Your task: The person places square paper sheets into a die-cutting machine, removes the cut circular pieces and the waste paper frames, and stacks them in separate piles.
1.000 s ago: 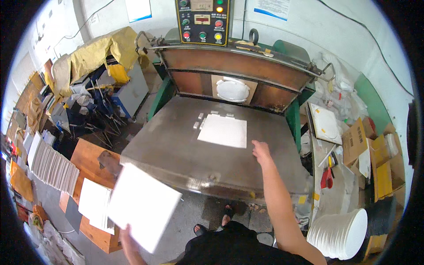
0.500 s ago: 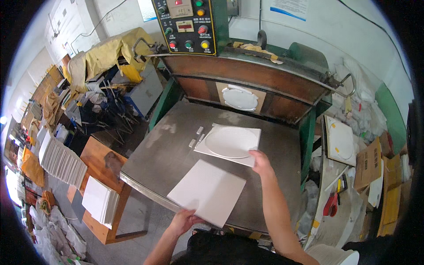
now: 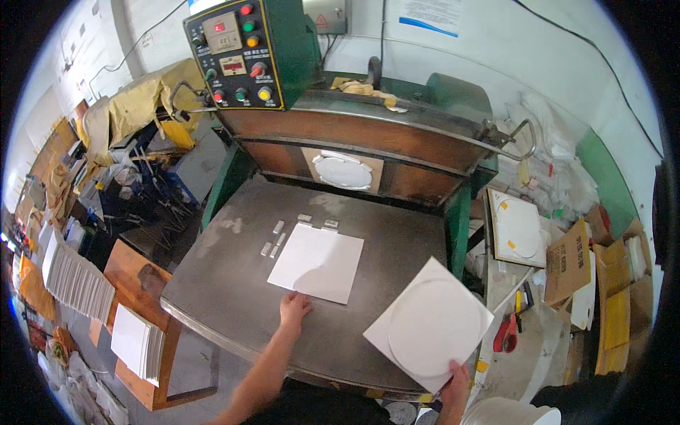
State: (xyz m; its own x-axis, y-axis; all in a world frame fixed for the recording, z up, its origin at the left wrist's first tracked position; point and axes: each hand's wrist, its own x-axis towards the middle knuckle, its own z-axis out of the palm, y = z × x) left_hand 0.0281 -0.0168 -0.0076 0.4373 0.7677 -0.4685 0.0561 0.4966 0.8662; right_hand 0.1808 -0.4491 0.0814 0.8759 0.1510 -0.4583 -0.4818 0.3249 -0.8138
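Observation:
A plain white square sheet (image 3: 317, 262) lies flat on the grey machine table (image 3: 212, 283), its far and left edges close to several small metal blocks (image 3: 278, 227). My left hand (image 3: 294, 309) is at its near edge, fingers drawn together and touching that edge. At the right front, my right hand (image 3: 457, 382) grips the lower corner of another white square sheet (image 3: 433, 327). A large circle is cut or pressed into that one, and it is held tilted over the table's edge. Under the machine's raised head, a board (image 3: 309, 157) carries a white round form (image 3: 343, 172).
Behind the table stands a control box (image 3: 234, 60) with coloured buttons. Paper stacks (image 3: 138, 343) rest on a wooden stand (image 3: 134, 273) at left. At right, a bench (image 3: 489, 347) bears red-handled scissors (image 3: 505, 334) and a framed round pattern (image 3: 518, 228). White discs (image 3: 506, 413) are stacked lower right.
The plain sheet has moved from the table's front to the metal blocks with my left hand. My right hand has carried the circle-marked sheet off the blocks to the right front. The view has shifted.

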